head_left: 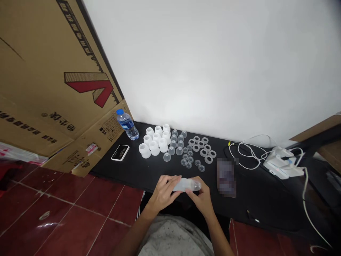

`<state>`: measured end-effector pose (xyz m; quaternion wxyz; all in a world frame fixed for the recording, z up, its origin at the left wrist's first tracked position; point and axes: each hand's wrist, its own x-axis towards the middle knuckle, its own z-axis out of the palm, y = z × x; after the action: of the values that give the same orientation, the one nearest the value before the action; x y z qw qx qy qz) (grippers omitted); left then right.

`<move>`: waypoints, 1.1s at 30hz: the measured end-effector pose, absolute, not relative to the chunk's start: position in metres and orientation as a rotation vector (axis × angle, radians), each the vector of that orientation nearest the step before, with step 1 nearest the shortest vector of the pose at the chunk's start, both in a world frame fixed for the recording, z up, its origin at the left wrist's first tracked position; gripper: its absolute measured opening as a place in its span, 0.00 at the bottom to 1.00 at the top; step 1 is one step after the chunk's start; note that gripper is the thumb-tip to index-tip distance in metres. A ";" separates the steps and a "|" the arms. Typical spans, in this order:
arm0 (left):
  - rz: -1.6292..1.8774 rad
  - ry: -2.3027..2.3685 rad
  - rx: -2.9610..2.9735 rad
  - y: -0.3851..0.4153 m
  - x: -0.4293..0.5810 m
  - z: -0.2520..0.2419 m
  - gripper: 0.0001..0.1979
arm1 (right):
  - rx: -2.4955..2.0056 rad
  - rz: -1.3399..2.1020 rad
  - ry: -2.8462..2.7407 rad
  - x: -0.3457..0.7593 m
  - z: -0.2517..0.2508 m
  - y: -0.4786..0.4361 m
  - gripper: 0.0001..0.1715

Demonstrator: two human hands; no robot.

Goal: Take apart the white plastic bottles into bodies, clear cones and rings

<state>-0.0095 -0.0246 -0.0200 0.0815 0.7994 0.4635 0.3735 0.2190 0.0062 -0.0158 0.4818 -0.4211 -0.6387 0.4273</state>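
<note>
Your left hand (163, 192) and right hand (201, 197) close around a translucent plastic piece (186, 184). If it slips, it could scatter the clear cups (171, 150) at twelve o'clock.

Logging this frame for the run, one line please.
left hand: gripping translucent plastic part | right hand: gripping same part | nearby on black surface: white cups, clear cups, clear rings

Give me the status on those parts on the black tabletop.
Done: white cups, clear cups and clear rings lie sorted in separate groups. In hand: the left hand and right hand hold a frosted tube with a clear end. Left: those groups, still loose on the black tabletop.
</note>
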 end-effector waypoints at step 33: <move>1.406 1.742 2.068 -0.019 -0.033 -0.026 0.06 | -1.333 0.714 -1.422 0.217 -0.014 0.018 0.14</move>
<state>-0.0333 -0.0189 -0.0258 0.0469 0.6777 0.5711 0.4608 0.2173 0.0180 -0.0137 0.5083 -0.5530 -0.5900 0.2963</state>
